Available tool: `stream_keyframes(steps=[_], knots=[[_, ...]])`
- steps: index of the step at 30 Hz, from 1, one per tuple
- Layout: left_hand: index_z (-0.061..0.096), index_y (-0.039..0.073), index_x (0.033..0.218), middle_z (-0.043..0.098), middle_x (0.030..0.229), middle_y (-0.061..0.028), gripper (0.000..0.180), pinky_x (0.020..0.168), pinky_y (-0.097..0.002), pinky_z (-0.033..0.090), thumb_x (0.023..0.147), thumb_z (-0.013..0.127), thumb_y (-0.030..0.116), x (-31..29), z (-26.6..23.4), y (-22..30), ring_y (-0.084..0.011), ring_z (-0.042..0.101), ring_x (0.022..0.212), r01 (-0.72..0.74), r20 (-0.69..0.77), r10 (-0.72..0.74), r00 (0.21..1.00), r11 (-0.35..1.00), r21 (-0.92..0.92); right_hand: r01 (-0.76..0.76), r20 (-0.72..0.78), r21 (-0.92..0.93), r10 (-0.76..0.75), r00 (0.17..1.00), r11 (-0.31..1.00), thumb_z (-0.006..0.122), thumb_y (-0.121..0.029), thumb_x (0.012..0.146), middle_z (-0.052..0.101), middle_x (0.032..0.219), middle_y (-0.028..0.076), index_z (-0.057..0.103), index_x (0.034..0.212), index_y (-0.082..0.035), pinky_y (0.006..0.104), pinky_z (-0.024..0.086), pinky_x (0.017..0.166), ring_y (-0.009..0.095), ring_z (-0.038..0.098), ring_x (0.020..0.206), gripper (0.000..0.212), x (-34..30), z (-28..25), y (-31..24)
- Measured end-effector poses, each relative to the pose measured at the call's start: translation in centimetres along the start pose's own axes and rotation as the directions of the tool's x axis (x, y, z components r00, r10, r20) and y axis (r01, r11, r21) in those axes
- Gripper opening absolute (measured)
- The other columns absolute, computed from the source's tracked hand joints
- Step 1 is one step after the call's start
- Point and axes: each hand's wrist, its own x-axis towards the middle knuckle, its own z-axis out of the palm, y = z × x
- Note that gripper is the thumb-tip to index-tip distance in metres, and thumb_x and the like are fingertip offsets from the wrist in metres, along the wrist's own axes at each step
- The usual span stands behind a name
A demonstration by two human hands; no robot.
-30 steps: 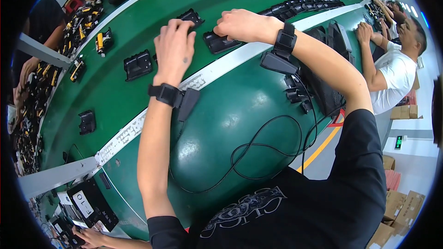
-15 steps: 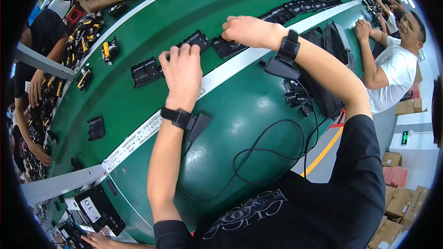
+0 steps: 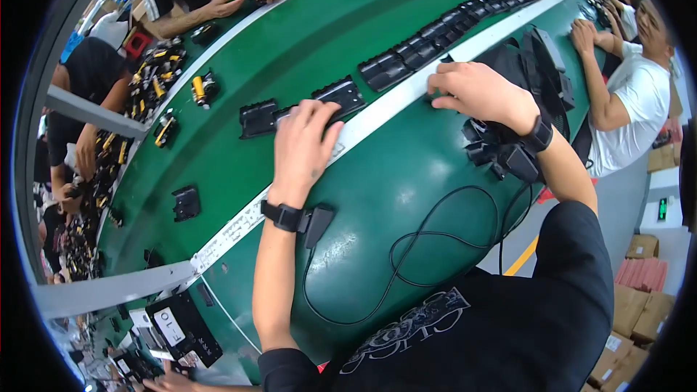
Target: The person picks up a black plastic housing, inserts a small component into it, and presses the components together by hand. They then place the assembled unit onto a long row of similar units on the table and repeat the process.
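Note:
My left hand (image 3: 301, 149) reaches over the white rail onto the green belt. Its fingers are apart and lie at a black plastic shell (image 3: 343, 94); a second black shell (image 3: 258, 117) sits just left of the fingertips. My right hand (image 3: 483, 94) hovers by the rail's near side, fingers bent and thumb apart. A small dark bit shows at its fingertips, too little to name, and I see nothing plainly held. Beyond it, a row of black shells (image 3: 428, 35) runs along the belt to the far right. Both wrists wear black straps with small boxes.
The white rail (image 3: 388, 105) divides the belt from my green bench (image 3: 377, 196), where a looped black cable (image 3: 396, 261) lies. Black parts and a black bag (image 3: 508, 65) are at right. A lone shell (image 3: 186, 203) and yellow-black units (image 3: 203, 89) sit left. Co-workers surround the belt.
My right hand has left the near end of the shell row and come back right, toward me, over the rail. My left hand stays by the shells. The view has shifted slightly.

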Motion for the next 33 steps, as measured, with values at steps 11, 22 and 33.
stream_keyframes(steps=[11,22,33], knots=[[0.073,0.009,0.124,0.072,0.124,-0.0038,0.038,0.099,-0.0445,0.040,0.093,0.079,0.030,1.2,1.4,0.3,-0.0267,0.060,0.112,0.075,0.004,-0.076,0.997,0.993,0.095,-0.016,-0.301,-0.025,0.008,0.953,1.000,0.075,-0.022,0.094,0.064,0.098,0.013,0.064,0.104,-0.006,0.0465,0.057,0.081,0.036,0.067,0.094,0.022,0.1,6.1,-0.2],[0.074,0.009,0.120,0.072,0.117,-0.0027,0.039,0.095,-0.0450,0.040,0.090,0.082,0.031,1.4,2.0,-0.1,-0.0250,0.060,0.109,0.088,-0.035,-0.088,0.995,0.996,-0.002,0.073,-0.145,0.248,-0.038,0.989,0.966,0.071,-0.012,0.097,0.064,0.100,0.014,0.061,0.102,-0.003,0.0469,0.055,0.077,0.038,0.066,0.086,0.014,1.6,5.3,-3.3],[0.077,0.009,0.113,0.072,0.109,-0.0021,0.038,0.092,-0.0439,0.040,0.086,0.085,0.034,1.2,3.3,-0.9,-0.0243,0.062,0.104,0.140,-0.059,-0.142,0.988,0.990,-0.030,0.338,-0.319,-0.107,-0.355,0.879,0.935,0.072,-0.014,0.096,0.066,0.100,0.007,0.069,0.102,-0.008,0.0419,0.051,0.084,0.030,0.064,0.094,0.009,10.4,3.3,-5.1]])
